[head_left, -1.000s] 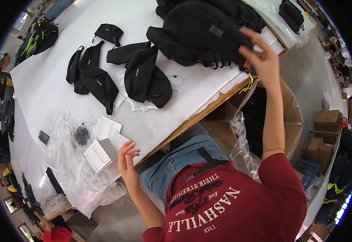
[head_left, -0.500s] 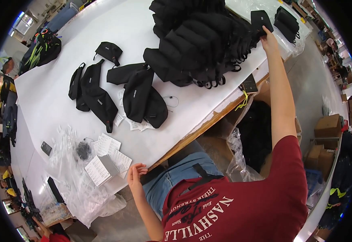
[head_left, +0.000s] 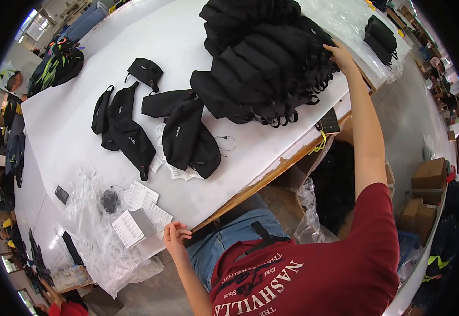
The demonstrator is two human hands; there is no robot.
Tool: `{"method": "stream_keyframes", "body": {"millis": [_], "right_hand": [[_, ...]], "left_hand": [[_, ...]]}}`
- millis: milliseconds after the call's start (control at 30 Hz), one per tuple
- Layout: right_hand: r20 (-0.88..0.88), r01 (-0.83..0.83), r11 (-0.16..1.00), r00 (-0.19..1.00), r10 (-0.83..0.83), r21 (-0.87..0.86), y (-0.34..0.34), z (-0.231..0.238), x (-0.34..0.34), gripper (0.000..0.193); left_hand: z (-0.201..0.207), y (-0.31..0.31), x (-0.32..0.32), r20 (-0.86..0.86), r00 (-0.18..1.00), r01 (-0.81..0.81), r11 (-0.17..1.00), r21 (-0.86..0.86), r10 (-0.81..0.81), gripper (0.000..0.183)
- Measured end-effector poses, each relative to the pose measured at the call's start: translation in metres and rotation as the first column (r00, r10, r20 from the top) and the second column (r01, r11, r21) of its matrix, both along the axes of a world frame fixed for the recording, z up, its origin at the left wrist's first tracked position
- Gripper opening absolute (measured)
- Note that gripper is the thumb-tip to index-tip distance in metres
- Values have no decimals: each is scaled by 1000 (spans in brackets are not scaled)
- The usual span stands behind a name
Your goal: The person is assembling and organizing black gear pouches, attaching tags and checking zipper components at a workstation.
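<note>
clearly the heap of black bags (head_left: 263, 58) is the landmark: it sits on the far part of the white counter (head_left: 82, 137), a tall pile of soft fabric pouches with strap loops hanging off its near edge. the right hand (head_left: 339, 51) is stretched out to the heap's right side, fingers curled onto the top bags, touching them; whether it has 1 pinched i cannot tell. the left hand (head_left: 175, 236) rests on the counter's near edge, well apart from the heap, fingers bent over the rim and holding nothing else. to the left of the heap lie loose black waist bags (head_left: 185, 134), and nearer still paper slips (head_left: 140, 203) on clear plastic wrap (head_left: 95, 237). the bags look light, limp and padded, not fragile; a stack like this would probably slump if tugged from below, so the body or strap of a top bag seems the safest hold.
</note>
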State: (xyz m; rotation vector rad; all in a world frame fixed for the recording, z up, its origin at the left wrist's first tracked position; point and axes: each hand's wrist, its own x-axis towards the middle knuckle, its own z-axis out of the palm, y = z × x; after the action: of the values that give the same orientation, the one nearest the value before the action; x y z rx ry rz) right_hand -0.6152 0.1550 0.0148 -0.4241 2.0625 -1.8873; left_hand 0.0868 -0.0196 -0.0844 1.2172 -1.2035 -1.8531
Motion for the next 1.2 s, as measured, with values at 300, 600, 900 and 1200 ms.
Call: {"method": "stream_keyframes", "body": {"millis": [300,600,900,1200], "right_hand": [[-654,582,810,643,-400,77,33,-59,50,44],[-661,484,787,739,-133,383,90,-90,236,27],[-741,520,732,671,-32,440,60,-72,231,35],[-622,162,945,781,53,285,-10,-40,314,10]], "left_hand": [[40,-1,2,-9,1000,19,989,-144,-20,17],[81,-64,84,407,761,-69,687,-724,505,23],[32,-90,81,580,632,51,719,-693,514,60],[40,-93,74,626,673,122,776,-619,394,66]]}}
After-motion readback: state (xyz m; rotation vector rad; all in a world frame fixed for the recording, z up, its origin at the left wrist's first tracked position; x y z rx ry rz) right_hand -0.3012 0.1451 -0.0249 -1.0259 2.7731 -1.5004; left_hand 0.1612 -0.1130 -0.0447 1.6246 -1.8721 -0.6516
